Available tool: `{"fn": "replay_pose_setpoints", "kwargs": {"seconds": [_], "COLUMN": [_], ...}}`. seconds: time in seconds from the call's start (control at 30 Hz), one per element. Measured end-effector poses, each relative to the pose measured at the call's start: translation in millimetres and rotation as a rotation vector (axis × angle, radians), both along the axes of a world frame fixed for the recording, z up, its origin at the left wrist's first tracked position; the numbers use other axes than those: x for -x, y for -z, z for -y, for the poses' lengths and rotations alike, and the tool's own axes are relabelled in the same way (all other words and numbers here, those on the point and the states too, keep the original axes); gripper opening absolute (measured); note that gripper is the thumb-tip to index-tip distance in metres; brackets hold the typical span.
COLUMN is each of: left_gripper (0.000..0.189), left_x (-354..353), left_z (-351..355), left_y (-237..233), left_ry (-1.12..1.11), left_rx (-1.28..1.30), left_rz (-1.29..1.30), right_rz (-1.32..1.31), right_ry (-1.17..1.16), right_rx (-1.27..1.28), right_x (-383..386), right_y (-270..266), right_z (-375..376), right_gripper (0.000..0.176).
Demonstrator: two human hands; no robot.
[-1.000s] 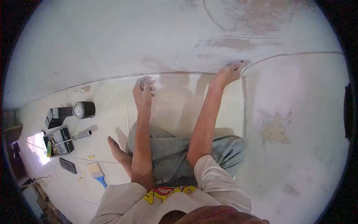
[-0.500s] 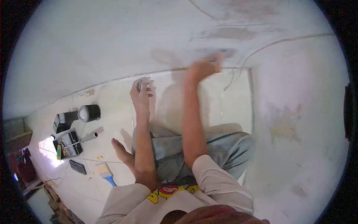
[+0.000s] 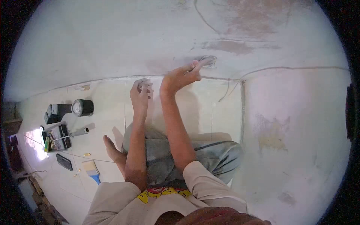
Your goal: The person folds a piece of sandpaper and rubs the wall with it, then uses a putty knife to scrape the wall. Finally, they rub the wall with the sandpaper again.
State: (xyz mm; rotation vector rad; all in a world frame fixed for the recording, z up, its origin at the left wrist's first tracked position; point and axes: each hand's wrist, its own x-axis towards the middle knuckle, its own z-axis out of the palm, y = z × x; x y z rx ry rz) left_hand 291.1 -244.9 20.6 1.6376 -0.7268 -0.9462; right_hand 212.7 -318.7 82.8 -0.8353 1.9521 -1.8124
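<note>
My right hand (image 3: 183, 77) reaches to the lower wall, fingers extended over a small grey sheet (image 3: 210, 61) that looks like sandpaper. The fingertips press this sheet flat to the wall, and the hand covers part of it. Above it, the white wall (image 3: 131, 41) has rubbed grey and brownish patches (image 3: 232, 46). My left hand (image 3: 141, 92), whitish with dust, hovers near the foot of the wall. Its fingers are loosely curled and apart, with nothing visible in them.
On the tiled floor at left lie a black lamp (image 3: 82, 108), a black tool tray (image 3: 58, 138), a phone (image 3: 64, 162) and a blue-handled paintbrush (image 3: 92, 170). A second wall (image 3: 277, 112) rises close on my right. A thin cable (image 3: 285, 68) runs by the corner.
My right hand has slid left along the wall with the grey sheet and is less blurred. The left hand keeps about the same pose. The whole view has shifted slightly.
</note>
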Motion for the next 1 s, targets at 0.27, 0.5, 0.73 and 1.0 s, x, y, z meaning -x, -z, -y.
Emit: {"fn": "replay_pose_setpoints", "kwargs": {"seconds": [0.27, 0.5, 0.73, 1.0], "left_gripper": [0.022, 0.025, 0.029, 0.029], "left_x": [-10.1, 1.8, -1.6, -2.2], "left_z": [-0.8, -1.2, -3.7, -4.1], "left_y": [-6.6, -7.4, -14.1, -12.7], "left_ry": [-0.016, 0.056, 0.051, -0.004], "left_rx": [0.002, -0.034, 0.000, 0.022], "left_rz": [-0.083, -0.091, -0.103, -0.186], "right_rz": [0.018, -0.667, -0.034, 0.157], "right_ry": [-0.034, 0.027, 0.040, 0.087], "right_rx": [0.159, 0.122, 0.092, 0.166], "right_x": [149.7, 69.7, 26.8, 165.1], "right_y": [0.5, 63.2, -2.2, -7.9], "right_z": [44.2, 25.8, 10.2, 48.2], "right_gripper": [0.050, 0.049, 0.042, 0.047]}}
